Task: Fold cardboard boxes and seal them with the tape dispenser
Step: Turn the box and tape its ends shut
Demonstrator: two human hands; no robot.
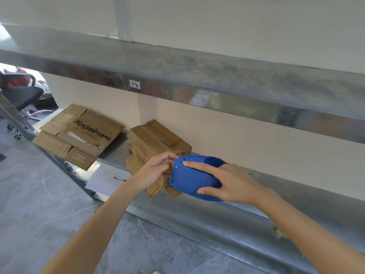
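Note:
A blue tape dispenser point(192, 179) is held above the metal shelf point(296, 194). My right hand point(227, 182) grips its body, thumb below and fingers across the side. My left hand point(156, 171) pinches at the toothed front end of the dispenser, where the tape comes out. Behind the hands a folded cardboard box point(156, 143) lies on the shelf, partly hidden by them. A flattened cardboard box point(79, 135) with dark lettering lies further left on the same shelf.
An upper metal shelf point(197, 82) with a small label point(134, 84) runs overhead. A white sheet of paper point(106, 179) lies at the shelf's front edge. A black office chair point(19, 95) stands at far left on the grey tiled floor point(49, 204).

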